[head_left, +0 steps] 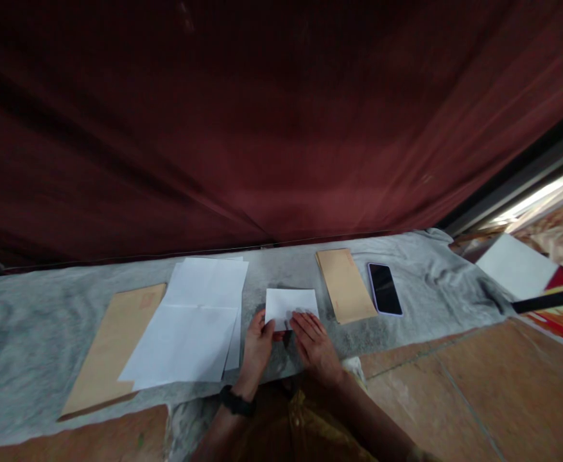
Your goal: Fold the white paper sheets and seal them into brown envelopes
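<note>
A small folded sheet of white paper (288, 301) lies between my hands over the grey cloth. My left hand (259, 337) pinches its lower left corner, thumb on top. The fingers of my right hand (314, 340) are stretched flat and close together across its lower right part. To the left, larger sheets of white paper (197, 321) with a crease across them partly cover a big brown envelope (117, 340). On the right is a stack of smaller brown envelopes (347, 285).
A phone (384, 289) with a purple edge lies right of the small envelopes. The grey cloth (425, 282) covers a long narrow surface. Behind it hangs a dark red curtain (281, 128). Tiled floor (454, 385) shows in front, and a white panel (517, 266) at far right.
</note>
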The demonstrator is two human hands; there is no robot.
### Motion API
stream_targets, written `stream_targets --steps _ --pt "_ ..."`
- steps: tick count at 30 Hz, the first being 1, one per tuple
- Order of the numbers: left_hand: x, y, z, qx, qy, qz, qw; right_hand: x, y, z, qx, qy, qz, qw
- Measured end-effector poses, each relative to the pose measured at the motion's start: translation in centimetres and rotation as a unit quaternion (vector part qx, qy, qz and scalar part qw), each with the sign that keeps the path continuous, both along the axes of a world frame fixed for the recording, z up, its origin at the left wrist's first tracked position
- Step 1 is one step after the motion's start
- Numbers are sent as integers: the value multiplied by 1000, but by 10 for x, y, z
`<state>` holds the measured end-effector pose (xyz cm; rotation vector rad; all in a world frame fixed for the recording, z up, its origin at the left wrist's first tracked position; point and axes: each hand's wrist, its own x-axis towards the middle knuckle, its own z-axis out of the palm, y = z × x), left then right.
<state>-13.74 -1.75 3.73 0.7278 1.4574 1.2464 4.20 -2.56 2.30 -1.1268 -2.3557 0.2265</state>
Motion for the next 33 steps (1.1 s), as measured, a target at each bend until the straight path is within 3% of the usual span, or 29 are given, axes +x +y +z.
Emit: stream_targets --steps 8,11,13,16,19,22,26,33 --pt "-2 -6 0 -13 47 2 999 -4 -3 5 -29 -34 -1 999" --pt "-6 -13 0 -4 157 6 988 -2 -4 7 -44 -40 3 998" --pt "-9 -20 1 38 289 17 956 -1 -4 7 -52 -43 6 998" --pt "-7 -36 0 137 479 -28 867 -1 -4 7 -53 -47 7 997" --pt "1 -52 -5 205 578 -139 778 -1 -4 6 -51 -55 12 997" --pt "6 -61 -12 220 630 -194 719 0 -5 6 -47 -63 20 997" --pt "3 -64 -18 218 668 -206 681 4 -7 6 -42 -65 15 997" --pt "-6 -69 -18 194 687 -175 678 16 -11 2 -29 -59 -10 998"
